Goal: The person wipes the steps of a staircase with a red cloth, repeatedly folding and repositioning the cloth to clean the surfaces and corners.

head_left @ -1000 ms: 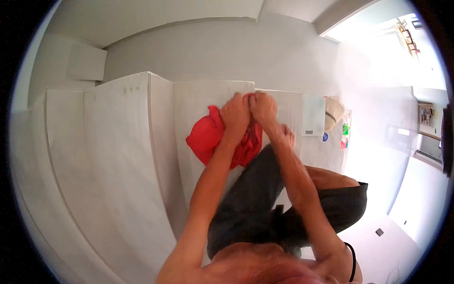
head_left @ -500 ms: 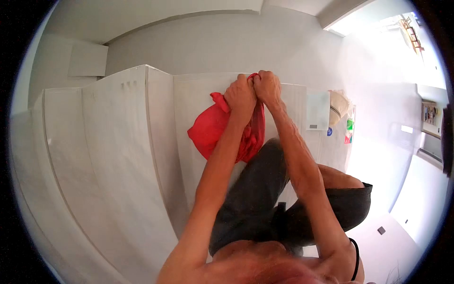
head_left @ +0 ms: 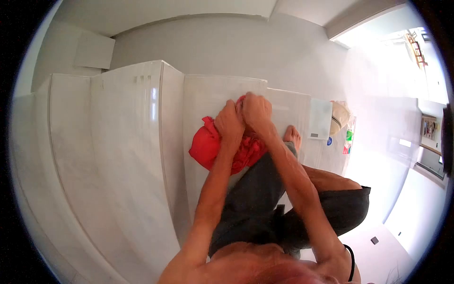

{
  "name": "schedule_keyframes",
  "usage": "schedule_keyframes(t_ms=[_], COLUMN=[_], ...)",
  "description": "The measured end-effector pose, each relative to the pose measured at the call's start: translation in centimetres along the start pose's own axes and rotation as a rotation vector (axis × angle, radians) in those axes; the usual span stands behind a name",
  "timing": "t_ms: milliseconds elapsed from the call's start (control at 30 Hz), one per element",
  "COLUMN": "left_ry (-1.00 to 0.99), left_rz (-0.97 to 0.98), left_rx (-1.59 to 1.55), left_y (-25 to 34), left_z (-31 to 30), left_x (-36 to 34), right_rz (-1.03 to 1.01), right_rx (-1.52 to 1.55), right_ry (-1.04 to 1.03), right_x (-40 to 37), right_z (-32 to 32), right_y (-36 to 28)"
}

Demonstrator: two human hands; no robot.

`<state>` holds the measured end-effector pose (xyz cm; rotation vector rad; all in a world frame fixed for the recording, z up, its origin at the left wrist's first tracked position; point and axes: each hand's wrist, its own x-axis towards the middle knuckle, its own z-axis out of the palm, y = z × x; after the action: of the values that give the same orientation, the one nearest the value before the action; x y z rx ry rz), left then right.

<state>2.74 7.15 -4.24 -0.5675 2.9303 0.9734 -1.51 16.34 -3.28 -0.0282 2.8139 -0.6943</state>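
Head view: the red bundle (head_left: 205, 146) is seen on the pale step (head_left: 201, 97), beside the trouser leg (head_left: 250, 191). Its top is pinched between closed fingers, left hand (head_left: 257, 112) and right hand (head_left: 229, 122); it could be torn by uneven pulling.

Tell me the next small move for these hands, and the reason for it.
I'd ease the left hand slightly away from the right hand, keeping both grips. The hands sit close together, with a bit of the red fabric showing between them, while the rest lies bunched below; a little spread would probably show its edge better.
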Motion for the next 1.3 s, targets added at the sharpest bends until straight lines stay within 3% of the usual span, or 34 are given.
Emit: schedule_keyframes(t_ms=[100, 200, 333, 533, 633, 733, 833, 967, 1067, 1167, 1200, 1300], left_ry=[0.03, 0.05, -0.025, 0.096, -0.002, -0.004, 0.131, 0.049, -0.044, 0.006, 0.09, 0.028], left_rz=[-0.013, 0.004, 0.018, 0.077, 0.022, 0.036, 0.106, 0.106, 0.048, 0.001, 0.092, 0.065], left_rx=[0.016, -0.001, -0.007, 0.023, 0.01, 0.005, 0.002, 0.057, 0.003, 0.005, -0.019, 0.04], left_y=[0.5, 0.4, -1.2, 0.1, -0.1, -0.7, -0.2, -0.1, -0.1, 0.9, 0.6, 0.5], left_z=[-0.2, -0.3, -0.1, 0.5, 0.3, 0.4, 0.3, -0.4, -1.6, -1.3, -0.9, -0.6], left_x=[2.0, 3.1, 0.9, 4.8, 4.1, 2.0, 4.0, 4.9, 1.3, 3.9, 5.0, 5.2], right_rz=[-0.069, 0.008, 0.014, 0.032, -0.019, 0.023, -0.008, 0.013, -0.002, 0.003, -0.012, -0.008], right_rx=[0.012, -0.057, -0.022, -0.021, -0.142, -0.056, -0.05, -0.089, -0.135, -0.041, -0.026, -0.132], right_ry=[0.042, -0.037, 0.008, -0.031, -0.042, 0.006, 0.044, -0.026, 0.012, 0.031, 0.029, -0.083], right_x=[2.7, 3.8, 0.6, 4.5, 2.8, 1.9, 3.6, 3.6, 0.6, 3.5, 4.7, 4.5], right_z=[-1.0, -0.7, -0.6, -2.3, -0.9, -0.6, -1.0, -1.7, -0.4, -1.9, -2.1, -0.9], right_y=[-1.1, -1.3, -0.6, -2.0, -0.8, -0.7, -1.1, -2.5, -1.0, -2.2, -2.3, -1.5])
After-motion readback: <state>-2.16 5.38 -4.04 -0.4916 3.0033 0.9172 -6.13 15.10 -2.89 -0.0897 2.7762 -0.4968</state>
